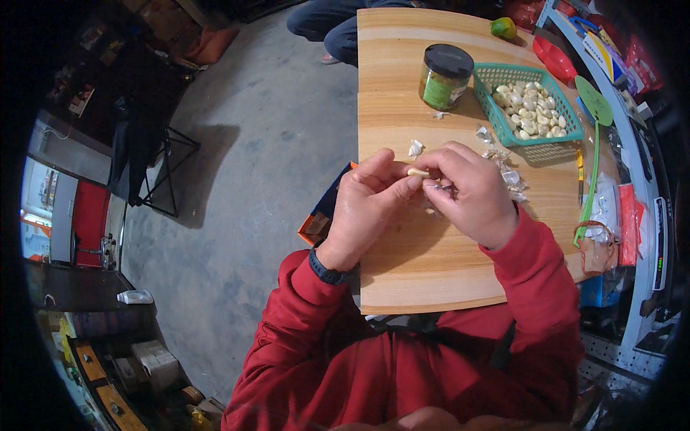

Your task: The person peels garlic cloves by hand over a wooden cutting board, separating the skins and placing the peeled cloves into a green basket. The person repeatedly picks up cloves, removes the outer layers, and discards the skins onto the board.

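A garlic clove (418,172) is pinched between the thumb and forefinger of my left hand (372,199), above the wooden table. My right hand (466,188) touches the clove's other end and has a small, thin thing (443,187) at its fingertips; I cannot tell whether that is a blade or skin. Peeled garlic cloves (531,110) fill much of a green plastic basket (504,129) beyond my right hand. Papery garlic skins (509,175) lie beside that hand, and another piece of skin (415,148) lies just past my fingers.
A black-lidded jar (446,78) stands left of the basket on the wooden table (399,70). A green fly swatter (593,161), a red dish (555,59) and a green-orange fruit (503,28) lie toward the right and far sides. An orange-edged box (318,221) is below the left edge. Another person's legs (329,27) are beyond.
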Motion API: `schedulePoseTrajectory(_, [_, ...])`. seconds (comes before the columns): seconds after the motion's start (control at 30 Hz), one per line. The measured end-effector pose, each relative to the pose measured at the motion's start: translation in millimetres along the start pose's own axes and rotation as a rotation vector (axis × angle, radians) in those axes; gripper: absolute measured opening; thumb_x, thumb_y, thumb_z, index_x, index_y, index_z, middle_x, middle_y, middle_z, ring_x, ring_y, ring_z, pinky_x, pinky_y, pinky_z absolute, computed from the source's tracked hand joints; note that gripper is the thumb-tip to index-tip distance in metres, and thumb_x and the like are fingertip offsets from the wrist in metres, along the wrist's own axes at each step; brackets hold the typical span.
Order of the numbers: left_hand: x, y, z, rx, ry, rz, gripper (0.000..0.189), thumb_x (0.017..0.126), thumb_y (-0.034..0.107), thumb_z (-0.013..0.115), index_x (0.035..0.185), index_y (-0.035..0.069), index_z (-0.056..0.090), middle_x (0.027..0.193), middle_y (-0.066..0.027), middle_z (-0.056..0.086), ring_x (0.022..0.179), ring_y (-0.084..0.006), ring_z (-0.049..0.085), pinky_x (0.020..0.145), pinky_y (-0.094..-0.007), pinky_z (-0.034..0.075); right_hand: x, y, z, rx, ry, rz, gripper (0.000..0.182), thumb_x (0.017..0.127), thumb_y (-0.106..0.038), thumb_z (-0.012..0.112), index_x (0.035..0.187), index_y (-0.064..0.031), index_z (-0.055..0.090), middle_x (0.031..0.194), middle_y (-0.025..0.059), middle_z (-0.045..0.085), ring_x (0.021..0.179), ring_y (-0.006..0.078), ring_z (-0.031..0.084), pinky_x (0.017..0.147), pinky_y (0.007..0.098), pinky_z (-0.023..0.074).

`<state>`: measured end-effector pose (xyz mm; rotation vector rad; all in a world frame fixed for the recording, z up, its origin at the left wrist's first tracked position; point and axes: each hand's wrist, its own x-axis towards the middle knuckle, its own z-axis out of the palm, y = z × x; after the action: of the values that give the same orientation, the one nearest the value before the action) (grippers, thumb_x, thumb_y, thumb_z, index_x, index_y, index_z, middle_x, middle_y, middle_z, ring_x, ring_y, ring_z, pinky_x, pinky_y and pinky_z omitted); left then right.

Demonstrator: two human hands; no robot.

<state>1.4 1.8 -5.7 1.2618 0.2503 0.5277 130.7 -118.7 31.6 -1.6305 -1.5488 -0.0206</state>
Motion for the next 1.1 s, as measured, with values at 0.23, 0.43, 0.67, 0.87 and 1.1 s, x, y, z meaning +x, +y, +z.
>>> schedulePoseTrajectory(0.23, [0.7,-1.8,-3.5,-0.145,-0.013,0.010,0.028,0.092,0.002,0.067,0.082,0.008,0.041,0.100,-0.0095,0.070,0.084,-0.0093,0.060,0.072,-0.0257,0.050,2.8,-0.9,-2.4,0.007,0.030,-0.043,0.022,0.073,0.004,0.069,0.090,-0.0040,0.059,0.078,0.0118,0.056,0.070,0.0311,0.061,0.059,0.0388,0.0490])
schedulePoseTrajectory(0.43, [1.7,-7.9,-5.7,-0.379,-0.035,-0.077,0.028,0.092,0.004,0.067,0.082,0.011,0.042,0.100,-0.0109,0.070,0.083,-0.0104,0.061,0.074,-0.0252,0.049,1.0,-4.1,-0.4,-0.017,0.034,-0.058,0.027,0.070,0.006,0.070,0.091,-0.0051,0.059,0.080,0.0106,0.056,0.069,0.0296,0.061,0.056,0.0384,0.0489])
schedulePoseTrajectory(0.67, [4.9,-9.8,-8.2,-0.597,-0.060,-0.176,0.023,0.093,0.004,0.066,0.086,0.013,0.046,0.107,-0.0096,0.068,0.094,-0.0123,0.063,0.081,-0.0254,0.051,1.1,-3.2,1.4,-0.039,0.037,-0.094,0.030,0.069,0.008,0.068,0.095,-0.0052,0.059,0.082,0.0102,0.057,0.070,0.0293,0.061,0.058,0.0380,0.0505])
schedulePoseTrajectory(0.87, [3.7,-8.8,-6.7,-0.624,-0.037,-0.160,0.012,0.094,0.004,0.063,0.098,0.014,0.057,0.114,-0.0123,0.068,0.099,-0.0165,0.064,0.081,-0.0275,0.052,3.5,-3.5,-7.1,0.062,-0.035,-0.015,0.028,0.072,0.007,0.067,0.097,-0.0045,0.060,0.082,0.0111,0.058,0.072,0.0307,0.062,0.059,0.0387,0.0501])
schedulePoseTrajectory(1.1, [5.2,-10.5,-7.9,-0.594,-0.081,-0.153,0.015,0.095,0.006,0.062,0.091,0.012,0.049,0.110,-0.0089,0.067,0.099,-0.0143,0.063,0.086,-0.0281,0.053,1.8,1.0,-5.7,-0.005,0.019,-0.095,0.024,0.073,0.005,0.068,0.094,-0.0052,0.062,0.078,0.0105,0.057,0.068,0.0296,0.061,0.057,0.0382,0.0490])
